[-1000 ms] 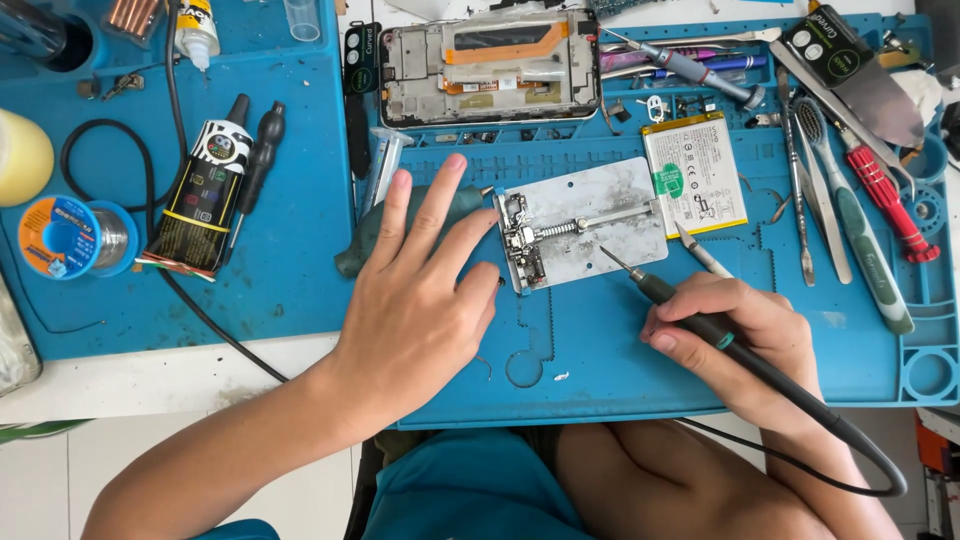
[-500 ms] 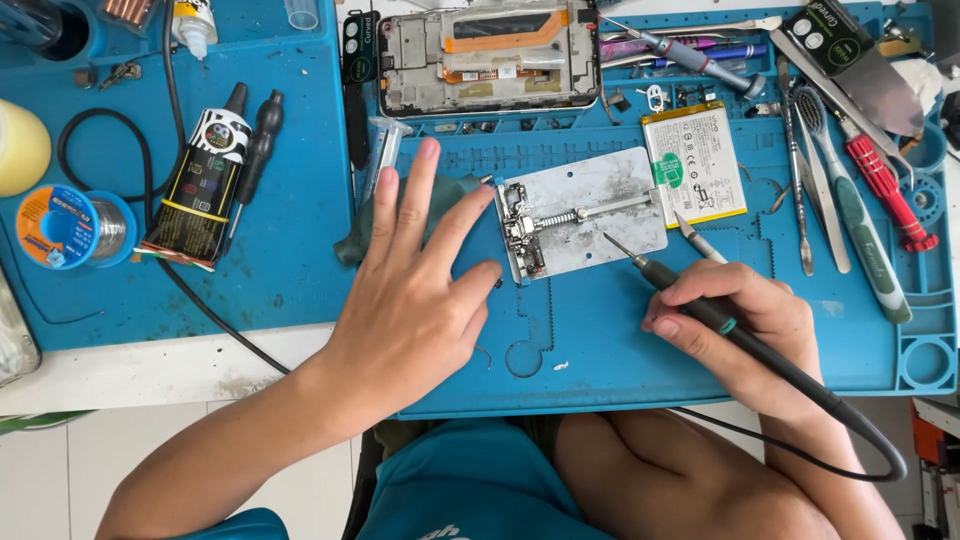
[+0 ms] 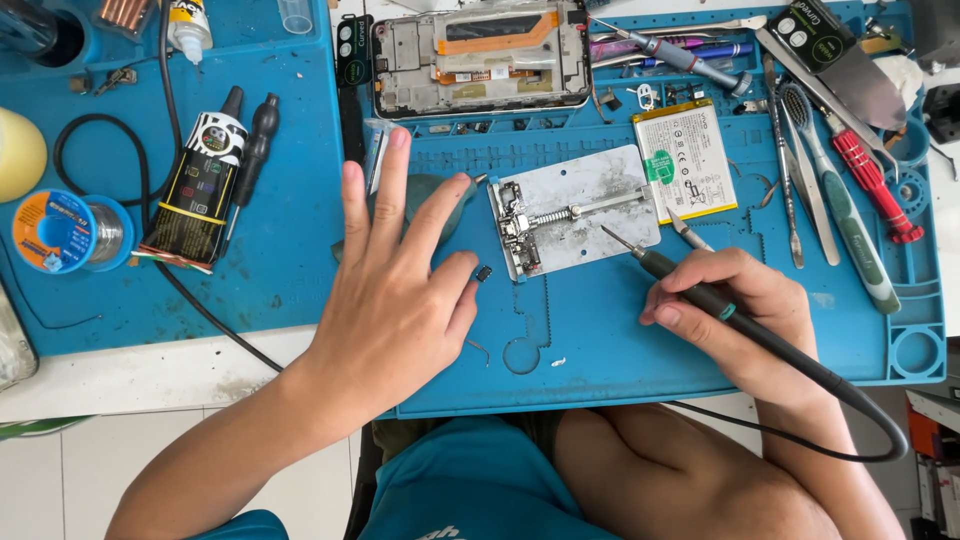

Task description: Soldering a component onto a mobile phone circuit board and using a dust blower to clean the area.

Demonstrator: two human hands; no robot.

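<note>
**Iron poised over the clamped board**

My right hand (image 3: 735,310) sits right of centre, fingers wrapped around the black soldering iron (image 3: 700,292) like a pen, and its fine tip points up and left, hovering at the right edge of the metal holder plate (image 3: 580,212). The iron's cord (image 3: 860,420) loops away toward the lower right of the frame. My left hand (image 3: 395,290) lies flat and open on the blue work mat (image 3: 600,350), left of centre, fingers spread and gripping nothing; the thumb rests just beside a tiny dark chip (image 3: 484,272) lying on the mat. Just right of that chip, the small circuit board (image 3: 518,232) is clamped at the left end of the holder plate, in the middle of the frame.

Moving outward: a phone battery (image 3: 688,165) lies touching the plate's upper right corner. Above, at top centre, an opened phone frame (image 3: 480,48) shows its insides. Far right, a red-handled screwdriver (image 3: 868,180) and a row of tweezers and pry tools (image 3: 800,190) line the mat. Off to the left, a black glue tube (image 3: 195,190) lies tilted, and near the left edge sits a solder spool (image 3: 60,232).
</note>
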